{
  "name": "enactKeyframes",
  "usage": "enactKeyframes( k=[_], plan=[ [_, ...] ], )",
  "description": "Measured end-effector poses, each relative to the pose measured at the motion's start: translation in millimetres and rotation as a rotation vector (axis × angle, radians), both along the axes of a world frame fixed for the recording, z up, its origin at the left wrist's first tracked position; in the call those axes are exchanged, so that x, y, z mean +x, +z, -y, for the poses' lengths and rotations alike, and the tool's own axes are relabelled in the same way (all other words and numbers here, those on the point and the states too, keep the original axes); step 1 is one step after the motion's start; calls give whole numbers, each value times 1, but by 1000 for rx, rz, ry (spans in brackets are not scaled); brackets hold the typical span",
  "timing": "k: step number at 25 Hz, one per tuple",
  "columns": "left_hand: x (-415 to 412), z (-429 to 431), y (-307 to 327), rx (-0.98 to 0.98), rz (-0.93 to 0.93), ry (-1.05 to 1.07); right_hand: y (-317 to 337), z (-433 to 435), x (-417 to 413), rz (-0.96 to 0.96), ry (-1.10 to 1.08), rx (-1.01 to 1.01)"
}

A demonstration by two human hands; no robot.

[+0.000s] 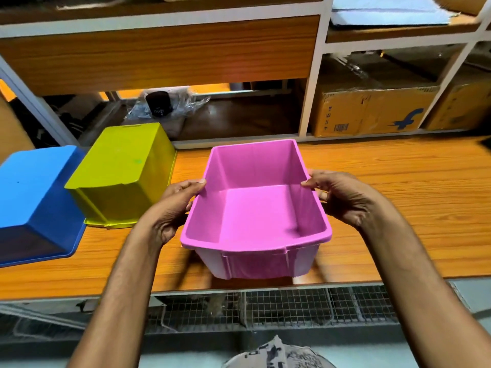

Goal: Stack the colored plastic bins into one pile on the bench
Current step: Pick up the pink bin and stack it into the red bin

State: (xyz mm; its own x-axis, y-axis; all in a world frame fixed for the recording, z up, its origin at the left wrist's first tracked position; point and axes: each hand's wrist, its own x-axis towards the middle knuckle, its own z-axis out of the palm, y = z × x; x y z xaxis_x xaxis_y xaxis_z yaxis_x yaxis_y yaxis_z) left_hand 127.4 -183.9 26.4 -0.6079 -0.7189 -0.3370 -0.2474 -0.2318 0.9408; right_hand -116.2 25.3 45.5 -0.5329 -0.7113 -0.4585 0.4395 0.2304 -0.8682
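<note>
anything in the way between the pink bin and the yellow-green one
Nothing visible. Between the pink bin and the upside-down yellow-green bin lies only bare bench, apart from the left hand gripping the pink bin's rim. The blue bin sits beyond, further left.

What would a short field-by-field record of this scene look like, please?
pink bin: upright, empty, held at both side rims
left hand: grips left rim
right hand: grips right rim
green bin: upside down on bench, left of pink bin
blue bin: upside down, far left
stack: none yet
</note>
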Motion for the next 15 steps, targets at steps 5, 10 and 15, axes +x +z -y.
enactKeyframes(
  k=[5,10,15],
  plan=[
    [23,-51,-12,-75,-70,17,-18,-28,4,-57,64,-86],
    [32,-94,-22,-164,-184,113,-30,-59,14,-253,98,-141],
    [42,-145,-39,-230,-261,194,-50,-101,35,-316,45,-178]
  ],
)
